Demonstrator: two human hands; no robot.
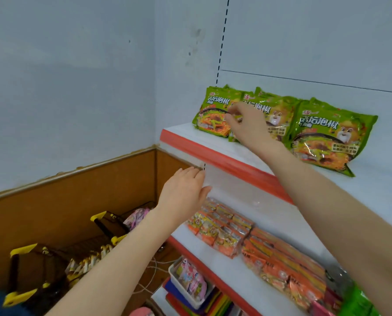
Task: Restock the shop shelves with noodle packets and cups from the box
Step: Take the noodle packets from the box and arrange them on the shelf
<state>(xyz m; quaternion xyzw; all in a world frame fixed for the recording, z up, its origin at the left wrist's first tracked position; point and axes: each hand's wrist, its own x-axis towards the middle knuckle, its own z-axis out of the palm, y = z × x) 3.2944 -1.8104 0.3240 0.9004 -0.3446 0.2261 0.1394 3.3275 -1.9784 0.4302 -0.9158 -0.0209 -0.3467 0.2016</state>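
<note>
While the right hand (247, 126) pinches the side edge of a light, crinkly, probably brittle noodle packet (211, 115) on the top shelf (213, 153), the left hand (183, 190) hovers with relaxed fingers just below that shelf.

Soft, even, fairly bright light filled the frame, cool and bluish on the wall (65, 76) at upper left. Shadows were faint. Small glints showed on the green packets (325, 137) at centre right. Wide-angle bending curved the shelf edge (224, 161), and the lower corners were blurred.
</note>
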